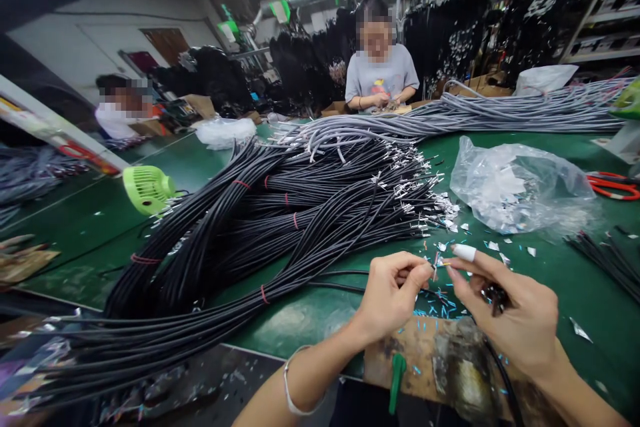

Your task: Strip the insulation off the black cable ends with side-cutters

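Note:
Thumb and fingers of my left hand (393, 293) pinch the end of a black cable, whose thin coloured wires (439, 263) stick out towards the right. My right hand (525, 313), with a white cover (464, 252) on one fingertip, has its thumb and finger closed on the tip of one of these wires. A dark object (495, 297) sits in the right palm; its kind is mostly hidden. Blue wire scraps (440, 307) lie below the hands. Nearer me is a stained wooden board (383, 347) with a green-handled part (397, 377).
Tied bundles of black cables (240, 220) cover the green table (285, 330) at left. Grey cables (450, 113) lie behind. At right are a plastic bag of scraps (515, 187), red-handled scissors (615, 185) and more black cables (607, 263). A green fan (147, 188) stands left. Two people sit beyond.

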Demonstrator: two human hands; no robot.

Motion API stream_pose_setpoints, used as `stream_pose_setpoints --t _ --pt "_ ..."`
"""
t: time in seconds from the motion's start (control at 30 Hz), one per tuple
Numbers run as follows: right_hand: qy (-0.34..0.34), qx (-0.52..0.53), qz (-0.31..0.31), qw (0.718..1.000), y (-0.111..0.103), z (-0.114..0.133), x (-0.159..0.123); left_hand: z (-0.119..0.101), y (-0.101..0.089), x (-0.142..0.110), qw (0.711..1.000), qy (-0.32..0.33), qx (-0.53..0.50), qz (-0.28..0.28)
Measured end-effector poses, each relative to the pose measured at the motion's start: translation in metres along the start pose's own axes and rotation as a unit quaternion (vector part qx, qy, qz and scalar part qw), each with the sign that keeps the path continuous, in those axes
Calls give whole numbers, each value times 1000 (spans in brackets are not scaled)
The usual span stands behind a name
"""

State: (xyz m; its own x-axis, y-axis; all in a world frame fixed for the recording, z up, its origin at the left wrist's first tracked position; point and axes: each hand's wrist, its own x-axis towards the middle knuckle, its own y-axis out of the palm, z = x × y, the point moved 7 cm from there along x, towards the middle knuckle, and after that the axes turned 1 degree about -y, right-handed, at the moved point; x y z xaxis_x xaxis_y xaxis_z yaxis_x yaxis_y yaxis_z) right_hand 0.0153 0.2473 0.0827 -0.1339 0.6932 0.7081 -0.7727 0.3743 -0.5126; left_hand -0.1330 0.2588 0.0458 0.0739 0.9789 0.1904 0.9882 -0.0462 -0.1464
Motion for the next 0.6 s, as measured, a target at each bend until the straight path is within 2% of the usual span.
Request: stream_pose_setpoints --t 0.07,0.13,0.23,0.3,0.4,0.6 --pt "41 44 11 998 2 -7 0 -10 -3 -1 996 58 66 -29" --pt "127 131 42 982 8 -21 -1 -21 -5 -4 979 144 137 -54" --pt "249 255 105 928 22 -38 -3 -32 -4 -11 942 260 203 -61" --pt "283 302 135 900 28 -41 -4 -34 -3 -13 927 297 222 -56" --pt "281 318 151 893 29 -40 -2 -34 -5 -12 926 295 229 -54" --pt "231 270 139 924 24 -30 -2 -32 -2 -10 943 247 218 -41"
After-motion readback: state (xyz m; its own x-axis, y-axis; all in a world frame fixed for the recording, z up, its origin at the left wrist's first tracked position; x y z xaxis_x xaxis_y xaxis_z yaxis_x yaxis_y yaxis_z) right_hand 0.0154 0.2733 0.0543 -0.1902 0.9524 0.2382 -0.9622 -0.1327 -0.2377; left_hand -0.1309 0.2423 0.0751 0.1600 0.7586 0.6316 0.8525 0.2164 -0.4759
